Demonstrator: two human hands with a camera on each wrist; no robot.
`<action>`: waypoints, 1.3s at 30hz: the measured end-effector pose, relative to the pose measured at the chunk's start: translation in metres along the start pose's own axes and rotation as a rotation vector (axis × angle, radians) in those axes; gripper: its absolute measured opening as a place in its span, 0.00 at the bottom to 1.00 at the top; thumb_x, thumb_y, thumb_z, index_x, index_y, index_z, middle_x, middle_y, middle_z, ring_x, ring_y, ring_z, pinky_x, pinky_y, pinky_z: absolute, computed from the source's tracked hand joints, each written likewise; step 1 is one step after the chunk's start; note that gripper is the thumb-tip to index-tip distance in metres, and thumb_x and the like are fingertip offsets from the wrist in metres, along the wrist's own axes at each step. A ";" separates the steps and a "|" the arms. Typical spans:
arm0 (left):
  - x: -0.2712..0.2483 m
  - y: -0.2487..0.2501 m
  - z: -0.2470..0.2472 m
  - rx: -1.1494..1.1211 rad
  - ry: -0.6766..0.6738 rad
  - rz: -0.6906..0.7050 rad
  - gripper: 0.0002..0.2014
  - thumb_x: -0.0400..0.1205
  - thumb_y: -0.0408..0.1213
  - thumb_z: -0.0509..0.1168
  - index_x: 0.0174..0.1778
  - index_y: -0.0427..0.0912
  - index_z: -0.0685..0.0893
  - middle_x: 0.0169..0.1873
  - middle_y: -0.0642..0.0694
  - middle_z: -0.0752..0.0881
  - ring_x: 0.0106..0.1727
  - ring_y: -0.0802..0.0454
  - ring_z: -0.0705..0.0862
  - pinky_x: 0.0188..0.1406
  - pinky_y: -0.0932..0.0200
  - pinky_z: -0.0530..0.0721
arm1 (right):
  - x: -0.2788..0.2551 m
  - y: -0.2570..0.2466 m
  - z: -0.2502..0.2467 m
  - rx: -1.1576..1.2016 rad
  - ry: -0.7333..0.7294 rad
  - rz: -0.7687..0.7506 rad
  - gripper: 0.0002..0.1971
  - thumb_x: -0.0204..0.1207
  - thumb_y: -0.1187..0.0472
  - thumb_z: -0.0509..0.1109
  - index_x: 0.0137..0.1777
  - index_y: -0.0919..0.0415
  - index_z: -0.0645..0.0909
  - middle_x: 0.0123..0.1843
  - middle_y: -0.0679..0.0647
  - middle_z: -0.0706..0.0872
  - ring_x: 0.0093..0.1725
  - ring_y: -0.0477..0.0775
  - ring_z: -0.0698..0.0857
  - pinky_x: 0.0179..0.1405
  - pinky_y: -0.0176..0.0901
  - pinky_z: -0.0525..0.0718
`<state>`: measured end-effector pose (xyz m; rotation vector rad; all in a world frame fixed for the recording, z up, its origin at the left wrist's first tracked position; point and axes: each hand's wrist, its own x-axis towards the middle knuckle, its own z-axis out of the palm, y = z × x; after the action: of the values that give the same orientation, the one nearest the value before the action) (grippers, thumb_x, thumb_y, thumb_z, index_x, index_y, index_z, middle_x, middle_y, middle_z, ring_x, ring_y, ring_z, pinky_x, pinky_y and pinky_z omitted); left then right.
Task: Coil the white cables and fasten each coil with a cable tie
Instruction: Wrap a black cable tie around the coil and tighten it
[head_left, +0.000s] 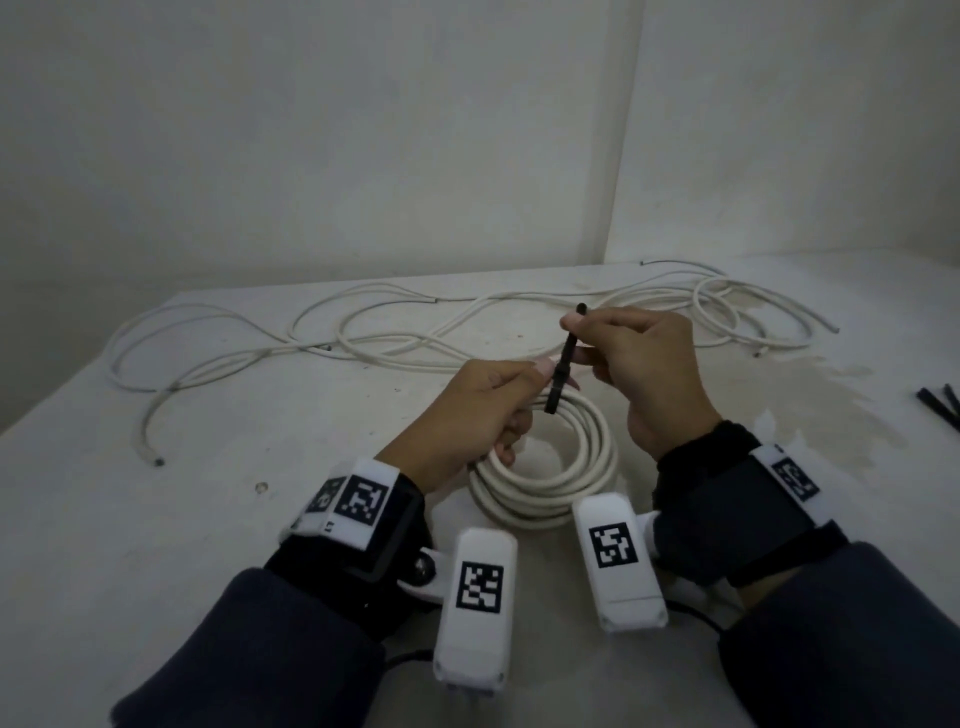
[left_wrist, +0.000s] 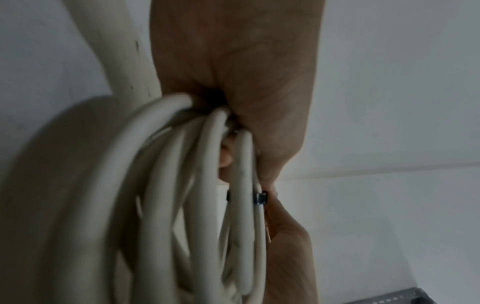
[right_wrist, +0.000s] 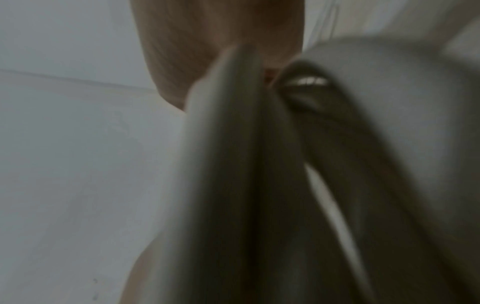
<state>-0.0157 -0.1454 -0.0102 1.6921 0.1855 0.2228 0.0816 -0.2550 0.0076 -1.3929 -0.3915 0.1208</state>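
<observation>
A white cable coil (head_left: 550, 467) of several loops stands on the table between my wrists. My left hand (head_left: 483, 410) grips its far left side, fingers curled round the loops, thumb against the head of a black cable tie (head_left: 563, 364) that wraps the coil. My right hand (head_left: 628, 358) pinches the tie's free tail and holds it up and away from the coil. In the left wrist view the coil (left_wrist: 161, 205) fills the frame, with the tie's head (left_wrist: 259, 198) on the loops. The right wrist view is blurred, showing only dark cable loops (right_wrist: 233, 164).
Loose white cables (head_left: 395, 338) sprawl across the back of the white table (head_left: 182, 519), reaching to the far right (head_left: 753, 312). Spare black cable ties (head_left: 940, 410) lie at the right edge. White walls close in behind.
</observation>
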 end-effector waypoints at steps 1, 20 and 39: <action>0.001 0.000 0.000 -0.003 -0.006 -0.018 0.19 0.88 0.44 0.55 0.59 0.35 0.86 0.19 0.54 0.63 0.18 0.59 0.63 0.16 0.69 0.68 | -0.001 0.000 0.001 0.016 0.007 -0.005 0.09 0.73 0.71 0.74 0.32 0.64 0.84 0.41 0.61 0.86 0.35 0.54 0.85 0.21 0.24 0.75; 0.003 -0.016 -0.010 -0.134 0.133 0.000 0.19 0.87 0.47 0.57 0.57 0.33 0.79 0.18 0.55 0.67 0.19 0.59 0.65 0.16 0.66 0.68 | -0.013 -0.006 0.010 -0.066 -0.358 -0.076 0.03 0.75 0.64 0.74 0.45 0.57 0.88 0.41 0.52 0.87 0.38 0.40 0.84 0.32 0.27 0.78; 0.003 -0.002 -0.008 0.071 0.137 0.150 0.10 0.82 0.36 0.66 0.34 0.43 0.80 0.33 0.50 0.86 0.19 0.54 0.66 0.18 0.64 0.72 | -0.007 0.001 0.009 -0.141 -0.163 -0.182 0.12 0.74 0.64 0.75 0.29 0.63 0.86 0.25 0.52 0.84 0.29 0.46 0.83 0.31 0.28 0.76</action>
<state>-0.0150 -0.1365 -0.0110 1.7636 0.1695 0.4495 0.0720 -0.2491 0.0066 -1.4836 -0.6703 0.0584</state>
